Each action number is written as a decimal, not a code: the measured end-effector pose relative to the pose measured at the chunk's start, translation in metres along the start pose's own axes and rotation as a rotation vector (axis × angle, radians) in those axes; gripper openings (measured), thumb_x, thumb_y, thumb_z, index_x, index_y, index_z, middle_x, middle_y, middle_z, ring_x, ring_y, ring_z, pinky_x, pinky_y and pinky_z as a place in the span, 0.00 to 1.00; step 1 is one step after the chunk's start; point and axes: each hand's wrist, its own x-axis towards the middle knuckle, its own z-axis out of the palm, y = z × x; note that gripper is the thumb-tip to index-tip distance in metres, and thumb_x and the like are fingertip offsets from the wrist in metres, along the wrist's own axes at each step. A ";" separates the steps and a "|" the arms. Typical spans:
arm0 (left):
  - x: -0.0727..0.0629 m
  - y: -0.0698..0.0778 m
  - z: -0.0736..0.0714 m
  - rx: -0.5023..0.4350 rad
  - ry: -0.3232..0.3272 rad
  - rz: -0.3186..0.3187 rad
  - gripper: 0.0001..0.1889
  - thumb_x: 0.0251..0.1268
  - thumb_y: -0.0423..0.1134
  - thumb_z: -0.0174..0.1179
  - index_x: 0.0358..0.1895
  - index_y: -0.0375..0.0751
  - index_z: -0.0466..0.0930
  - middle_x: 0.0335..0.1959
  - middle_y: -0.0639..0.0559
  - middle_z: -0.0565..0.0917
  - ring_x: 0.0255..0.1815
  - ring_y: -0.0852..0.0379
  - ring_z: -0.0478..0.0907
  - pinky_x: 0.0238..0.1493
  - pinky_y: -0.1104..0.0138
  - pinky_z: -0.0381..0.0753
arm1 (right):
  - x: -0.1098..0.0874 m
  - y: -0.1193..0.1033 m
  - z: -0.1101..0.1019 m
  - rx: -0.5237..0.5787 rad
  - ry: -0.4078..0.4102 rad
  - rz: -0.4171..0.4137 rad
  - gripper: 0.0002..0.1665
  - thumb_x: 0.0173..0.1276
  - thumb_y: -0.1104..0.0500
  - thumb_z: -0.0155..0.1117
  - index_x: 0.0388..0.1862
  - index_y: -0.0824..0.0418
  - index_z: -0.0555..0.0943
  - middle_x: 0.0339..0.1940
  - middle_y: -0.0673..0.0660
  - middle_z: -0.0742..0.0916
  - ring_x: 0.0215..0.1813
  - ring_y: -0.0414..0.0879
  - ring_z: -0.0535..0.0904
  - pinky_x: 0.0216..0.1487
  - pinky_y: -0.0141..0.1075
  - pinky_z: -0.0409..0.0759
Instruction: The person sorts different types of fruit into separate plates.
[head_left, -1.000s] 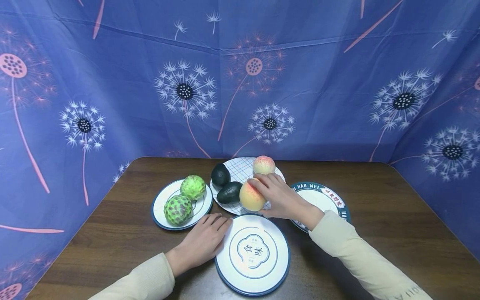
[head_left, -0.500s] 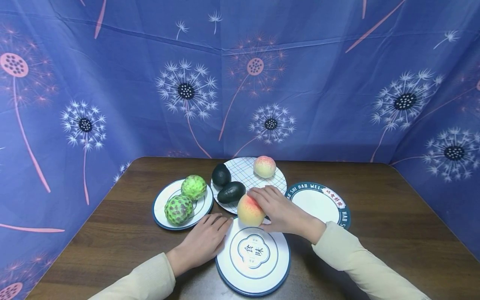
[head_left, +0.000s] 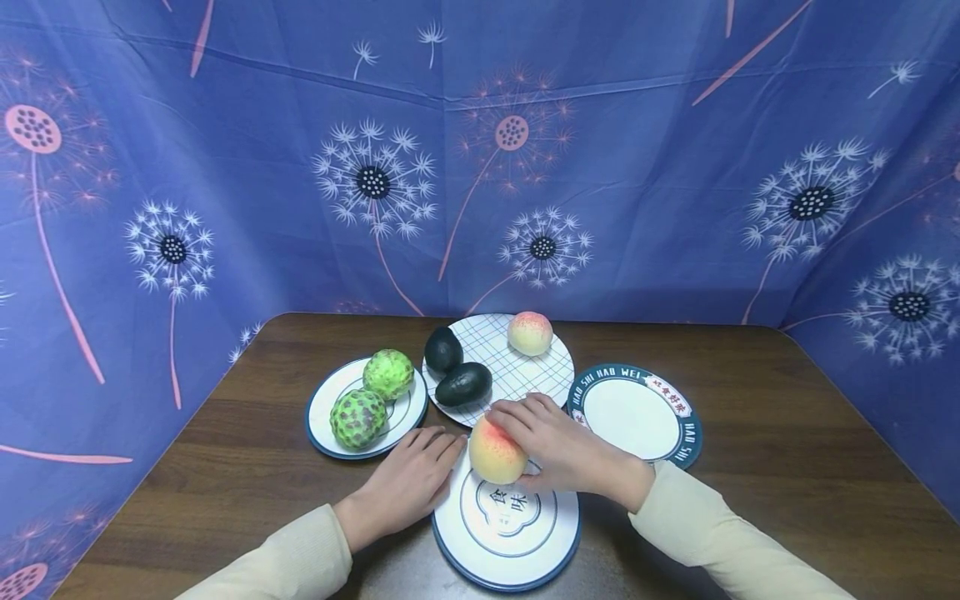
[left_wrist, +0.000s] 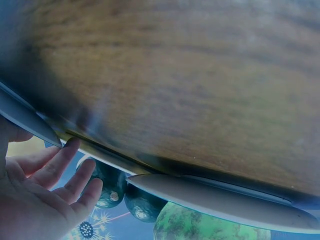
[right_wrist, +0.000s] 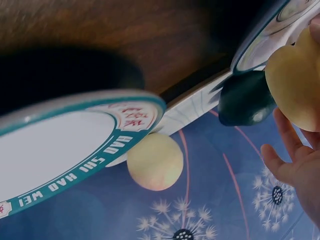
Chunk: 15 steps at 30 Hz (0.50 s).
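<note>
My right hand (head_left: 562, 450) grips a yellow-and-red peach (head_left: 496, 454) over the far half of the white, blue-rimmed front plate (head_left: 506, 567). The right wrist view shows the same peach (right_wrist: 292, 87) beside the fingers; whether it touches the plate cannot be told. My left hand (head_left: 405, 483) lies by the front plate's left edge, its fingertips at the rim and its fingers loosely extended. Behind, a grid-patterned plate (head_left: 517, 375) carries a second peach (head_left: 530, 333) and two dark avocados (head_left: 462, 385).
On the left, a blue-rimmed plate (head_left: 322, 417) holds two green, knobbly custard apples (head_left: 357, 418). To the right lies a green-rimmed plate (head_left: 633, 417) with lettering, beside my right wrist. A blue dandelion-print cloth (head_left: 637, 167) hangs behind the wooden table (head_left: 787, 467).
My right hand has carried the peach from the grid-patterned plate toward me, over the front plate. My left hand has stayed at the front plate's edge.
</note>
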 end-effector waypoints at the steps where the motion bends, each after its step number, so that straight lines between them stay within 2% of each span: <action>1: 0.000 0.000 0.000 -0.001 0.003 0.000 0.26 0.63 0.49 0.52 0.64 0.45 0.65 0.59 0.50 0.74 0.62 0.51 0.69 0.61 0.55 0.69 | 0.000 -0.002 0.000 0.005 -0.006 -0.004 0.53 0.42 0.44 0.75 0.66 0.54 0.60 0.64 0.53 0.71 0.62 0.48 0.67 0.64 0.46 0.66; 8: 0.000 0.000 0.001 -0.001 0.011 -0.003 0.25 0.64 0.49 0.50 0.63 0.44 0.66 0.57 0.50 0.75 0.61 0.51 0.69 0.61 0.56 0.70 | -0.001 -0.011 0.001 0.074 -0.089 -0.013 0.53 0.44 0.45 0.75 0.67 0.50 0.58 0.65 0.51 0.68 0.62 0.46 0.64 0.65 0.44 0.66; 15: 0.000 -0.001 0.001 -0.014 0.005 -0.002 0.26 0.65 0.50 0.49 0.64 0.45 0.65 0.58 0.50 0.75 0.61 0.51 0.69 0.61 0.55 0.69 | 0.000 -0.016 0.003 0.101 -0.070 -0.076 0.51 0.45 0.45 0.74 0.66 0.52 0.59 0.64 0.51 0.69 0.60 0.46 0.65 0.66 0.44 0.64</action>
